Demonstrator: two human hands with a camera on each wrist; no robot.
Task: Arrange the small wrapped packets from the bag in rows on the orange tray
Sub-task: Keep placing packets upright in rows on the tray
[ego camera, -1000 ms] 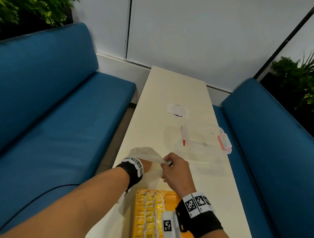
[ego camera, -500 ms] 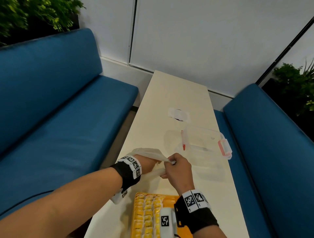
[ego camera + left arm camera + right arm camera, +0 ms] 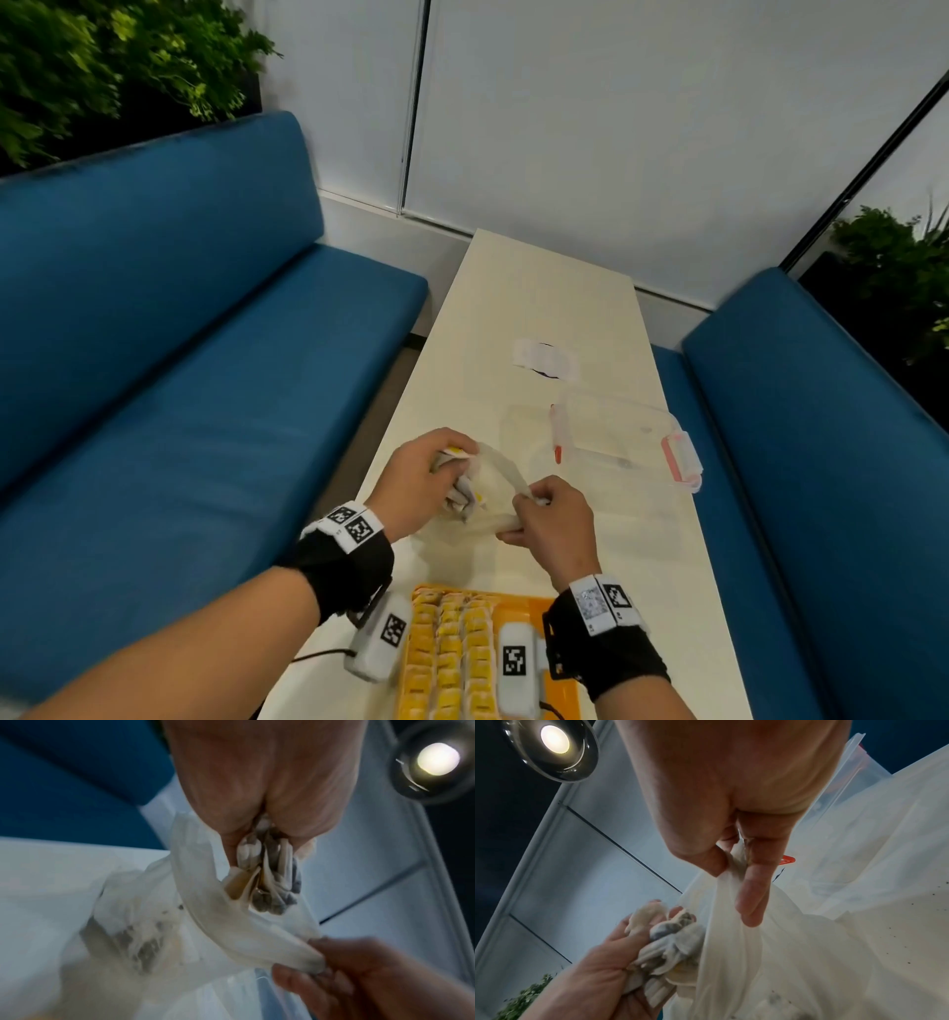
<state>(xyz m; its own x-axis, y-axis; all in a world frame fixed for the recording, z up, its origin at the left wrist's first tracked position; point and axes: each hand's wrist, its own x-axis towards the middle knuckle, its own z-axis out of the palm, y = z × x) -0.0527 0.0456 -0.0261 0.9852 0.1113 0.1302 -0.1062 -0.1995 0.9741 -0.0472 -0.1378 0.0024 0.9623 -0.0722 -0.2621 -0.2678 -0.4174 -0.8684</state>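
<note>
A thin white plastic bag (image 3: 493, 493) sits on the table just beyond the orange tray (image 3: 529, 609). My left hand (image 3: 436, 478) grips a bunch of small wrapped packets (image 3: 270, 874) at the bag's mouth, also seen as packets (image 3: 664, 941) in the right wrist view. My right hand (image 3: 544, 514) pinches the bag's handle (image 3: 734, 874) between thumb and fingers and holds it up. Rows of yellow packets (image 3: 452, 647) lie on the tray, partly hidden by my wrists. More packets show dimly through the bag (image 3: 133, 939).
A clear plastic box with pink clips (image 3: 621, 442) stands on the table right of the bag. A flat white wrapper (image 3: 544, 354) lies farther back. Blue benches (image 3: 179, 411) flank the narrow cream table (image 3: 539, 288).
My left hand has come out of the bag with a bunch of packets in its grip. The right hand keeps hold of the bag's handle. The head view has tilted down.
</note>
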